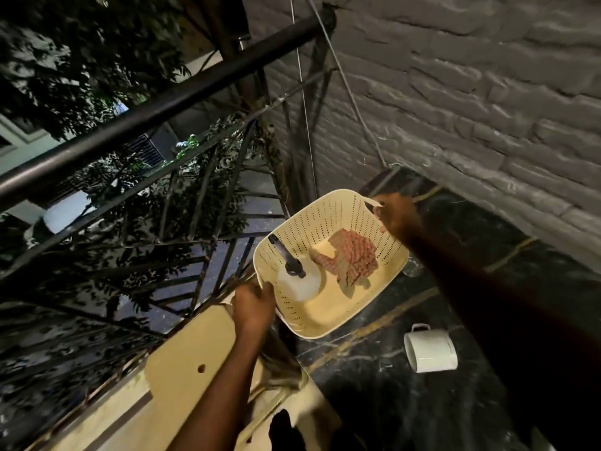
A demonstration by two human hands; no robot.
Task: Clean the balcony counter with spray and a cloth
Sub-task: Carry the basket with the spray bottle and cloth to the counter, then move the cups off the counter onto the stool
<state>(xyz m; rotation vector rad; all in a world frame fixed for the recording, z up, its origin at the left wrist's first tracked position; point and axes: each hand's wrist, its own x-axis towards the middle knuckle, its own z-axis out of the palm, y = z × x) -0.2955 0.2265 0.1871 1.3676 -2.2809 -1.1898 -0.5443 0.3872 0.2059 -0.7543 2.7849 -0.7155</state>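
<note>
1. Both hands grip a cream perforated basket point(328, 315): the left hand point(253, 304) is closed over the near-left rim, and the right hand point(395, 216) is closed on the far-right rim by the handle slot
2. The basket is tilted, its lower right corner over the dark marble surface point(374, 379) and its left side out past the edge toward the railing point(156, 109); whether it touches the surface I cannot tell
3. The spray bottle point(300, 281) lies on its side in the basket's left half, just beside the left hand, with its long axis running from the white body up-left to the dark nozzle, which points at the far-left corner
4. The striped cloth point(349, 262) lies crumpled in the right half, between the bottle and the right hand (nearer the right)
5. My judgement: the basket needs setting down first, then the left hand suits the bottle and the right the cloth
6. A white mug point(431, 349) lies tipped over on the surface, apart from the basket, within the area to be wiped
</note>
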